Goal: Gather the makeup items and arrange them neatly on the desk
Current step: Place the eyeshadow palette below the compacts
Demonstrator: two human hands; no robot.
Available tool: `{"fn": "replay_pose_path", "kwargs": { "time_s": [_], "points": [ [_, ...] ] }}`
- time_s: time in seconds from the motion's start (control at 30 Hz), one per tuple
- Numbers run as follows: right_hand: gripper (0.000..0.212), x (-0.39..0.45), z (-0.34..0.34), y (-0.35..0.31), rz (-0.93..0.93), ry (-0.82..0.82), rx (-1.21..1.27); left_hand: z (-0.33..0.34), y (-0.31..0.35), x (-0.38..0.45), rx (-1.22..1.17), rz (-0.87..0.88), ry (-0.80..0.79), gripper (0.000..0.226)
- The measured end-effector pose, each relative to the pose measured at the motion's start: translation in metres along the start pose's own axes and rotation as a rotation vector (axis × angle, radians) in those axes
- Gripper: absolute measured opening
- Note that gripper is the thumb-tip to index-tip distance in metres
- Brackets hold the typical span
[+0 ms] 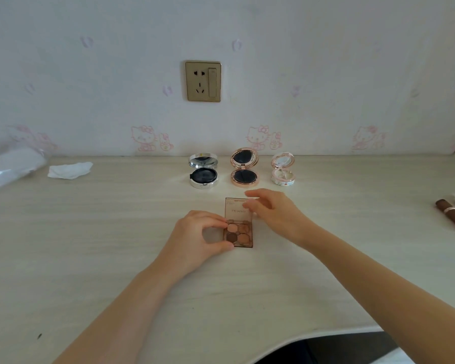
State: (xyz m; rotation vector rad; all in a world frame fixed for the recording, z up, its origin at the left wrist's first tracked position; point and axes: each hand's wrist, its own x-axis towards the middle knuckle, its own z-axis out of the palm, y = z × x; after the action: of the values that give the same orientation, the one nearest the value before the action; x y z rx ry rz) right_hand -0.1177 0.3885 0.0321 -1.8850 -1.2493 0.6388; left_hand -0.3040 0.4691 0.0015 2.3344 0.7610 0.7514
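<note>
From the head camera, three round compacts stand open in a row at the far side of the desk, close to the wall: a silver compact on the left, a rose-gold compact in the middle and a small floral compact on the right, evenly spaced and well apart from one another. That row looks finished. Just near of it, in the middle of the desk, lies an open eyeshadow palette, its four brown and peach pans toward the person and its clear lid lying back toward the compacts. This piece seems to be the one being set down and squared up now. At the far right edge some brown brushes or sticks lie apart from the rest, so they probably still have to be brought in. A crumpled tissue and a white plastic wrap sit at the far left.

The left hand reaches in from the near left and grips the palette's left edge, thumb at the near corner and forefinger at the far corner, the fingers arched between. The right hand comes from the near right, wrist turned inward; its fingers curl down over the lid's right side and appear to pinch it, though slight blur hides the exact contact.
</note>
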Motion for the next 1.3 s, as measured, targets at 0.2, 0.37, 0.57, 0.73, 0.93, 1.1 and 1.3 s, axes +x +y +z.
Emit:
{"fn": "replay_pose_path", "kwargs": {
  "time_s": [0.2, 0.37, 0.57, 0.73, 0.93, 1.1, 1.3],
  "points": [
    [0.058, -0.048, 0.020, 0.028, -0.088, 0.108, -0.228, 0.002, 0.000, -0.001, 0.014, 0.001, 0.014, 0.041],
    [0.078, -0.057, 0.030, 0.027, -0.195, 0.098, -0.354, 0.003, 0.000, -0.004, 0.039, -0.058, 0.076, 0.050],
    [0.073, -0.049, 0.036, 0.023, -0.275, 0.115, -0.416, 0.005, -0.003, -0.005, -0.087, -0.085, 0.033, 0.057],
    [0.072, -0.033, 0.041, 0.017, -0.242, 0.080, -0.368, 0.004, -0.007, -0.003, -0.055, -0.094, 0.039, 0.049],
    [0.068, -0.006, 0.055, -0.002, -0.258, 0.043, -0.335, -0.005, -0.016, 0.004, 0.111, -0.104, 0.059, 0.040],
    [0.063, 0.016, 0.067, -0.015, -0.241, -0.003, -0.346, -0.012, -0.026, 0.011, 0.181, -0.152, 0.067, 0.038],
    [0.063, 0.029, 0.072, -0.021, -0.234, -0.004, -0.392, -0.016, -0.030, 0.022, 0.206, -0.166, 0.067, 0.039]
  ]
}}
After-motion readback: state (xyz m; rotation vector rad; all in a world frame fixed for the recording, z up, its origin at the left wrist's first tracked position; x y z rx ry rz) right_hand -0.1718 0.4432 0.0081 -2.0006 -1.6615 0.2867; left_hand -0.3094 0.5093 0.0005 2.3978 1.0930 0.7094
